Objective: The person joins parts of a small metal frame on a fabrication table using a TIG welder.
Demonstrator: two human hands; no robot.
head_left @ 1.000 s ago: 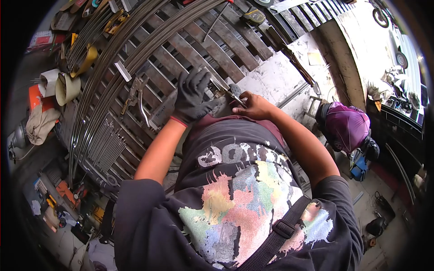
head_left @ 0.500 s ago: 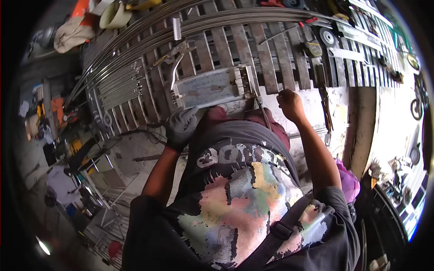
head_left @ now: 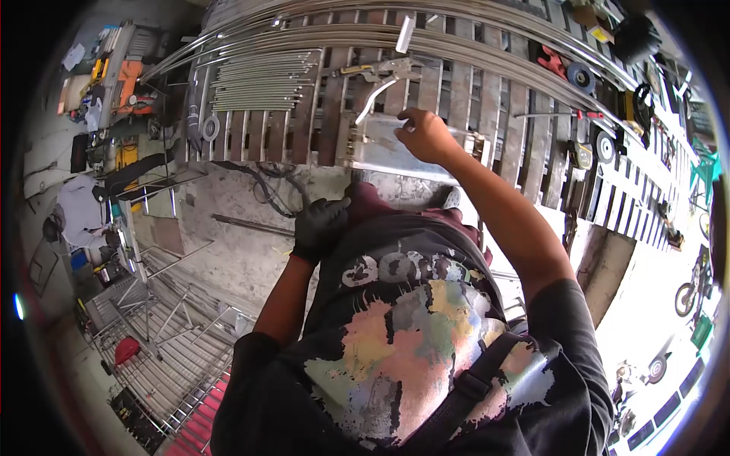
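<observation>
My right hand (head_left: 427, 138), bare, is above a flat metal plate fixture (head_left: 388, 156) at the near edge of the slatted metal table. Its fingers are curled, with thumb and forefinger close together; anything between them is too small to make out. The hand and forearm hide part of the plate. My left hand (head_left: 321, 224), in a dark grey glove, is held closed near my lap, left of the plate and apart from it. What it may hold is hidden. Just beyond the plate lie a clamp-like tool (head_left: 372, 70) and a pale curved strip (head_left: 374, 100).
Short rods (head_left: 258, 82) lie in a row at the table's left, beside a metal ring (head_left: 211, 128). Long rods (head_left: 319, 38) run across the back. A tape measure (head_left: 582, 155) and a red-handled screwdriver (head_left: 589, 115) are at right. A wire rack (head_left: 167, 357) stands lower left.
My right hand has moved left from beside the plate to above it. My left hand has drawn back from the plate's near edge and curled its fingers. The head view has turned.
</observation>
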